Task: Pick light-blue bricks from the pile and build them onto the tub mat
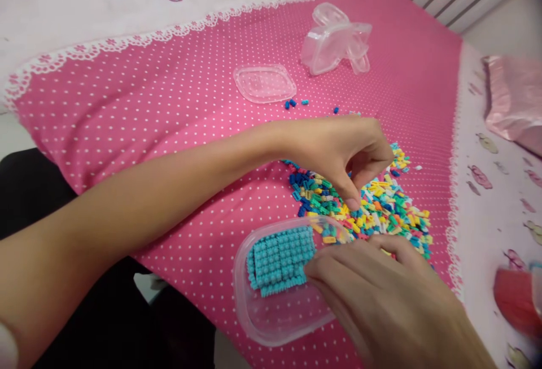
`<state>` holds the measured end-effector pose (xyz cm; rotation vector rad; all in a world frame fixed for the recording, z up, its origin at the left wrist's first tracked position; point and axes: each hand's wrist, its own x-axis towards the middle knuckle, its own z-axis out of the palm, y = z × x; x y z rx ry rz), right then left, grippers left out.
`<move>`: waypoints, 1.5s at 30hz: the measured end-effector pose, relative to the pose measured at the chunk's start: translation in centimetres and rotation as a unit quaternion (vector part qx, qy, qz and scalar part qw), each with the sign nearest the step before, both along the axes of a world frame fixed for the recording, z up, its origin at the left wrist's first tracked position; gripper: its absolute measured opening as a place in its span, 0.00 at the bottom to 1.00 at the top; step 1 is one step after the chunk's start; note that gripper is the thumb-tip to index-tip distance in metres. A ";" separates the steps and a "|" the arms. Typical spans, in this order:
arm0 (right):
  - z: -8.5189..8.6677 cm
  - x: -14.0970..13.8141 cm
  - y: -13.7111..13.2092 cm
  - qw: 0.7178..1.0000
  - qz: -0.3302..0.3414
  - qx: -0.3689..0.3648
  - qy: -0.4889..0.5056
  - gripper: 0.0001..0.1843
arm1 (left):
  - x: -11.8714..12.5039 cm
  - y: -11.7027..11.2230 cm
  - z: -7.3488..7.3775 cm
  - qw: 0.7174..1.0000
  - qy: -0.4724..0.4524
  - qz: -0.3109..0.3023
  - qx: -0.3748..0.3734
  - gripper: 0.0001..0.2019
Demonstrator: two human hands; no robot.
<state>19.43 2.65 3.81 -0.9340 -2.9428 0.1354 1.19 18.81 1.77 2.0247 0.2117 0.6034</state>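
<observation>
My left hand (359,148) reaches across over a heap of small toy building bricks (381,205), its thumb pointing down into them and its fingers curled. Whatever it may pinch is too small to make out. Below, a clear plastic container (275,329) holds turquoise studded bricks (282,256) packed together in rows. My right hand (381,290) lies over the container's right side, fingers bent and pressed together, with the fingertips at the right edge of the turquoise bricks. Its grip is hidden from this side.
A clear lid (265,82) lies farther back, with a few loose blue bricks (290,103) beside it. Clear plastic containers (334,41) stand jumbled behind. At right are a pink shiny bag (516,98) and a red object (514,301). A dotted pink cloth (169,92) covers the surface.
</observation>
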 end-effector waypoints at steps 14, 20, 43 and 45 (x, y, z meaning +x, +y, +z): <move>-0.4 -0.4 0.1 1.000 0.010 -0.016 -0.012 0.12 | 0.0 0.0 0.1 1.000 -0.001 -0.012 0.005 0.12; -0.4 -0.1 0.1 1.000 0.015 -0.008 -0.026 0.11 | 0.0 0.0 -0.1 1.000 -0.010 -0.006 -0.009 0.14; -0.7 -1.8 -0.1 1.000 0.000 0.010 0.026 0.18 | -0.1 -0.5 0.5 0.999 0.018 0.017 0.031 0.11; -0.7 -2.1 -0.1 1.000 -0.002 0.009 0.029 0.18 | -0.1 -0.5 0.5 0.999 0.028 0.021 0.024 0.10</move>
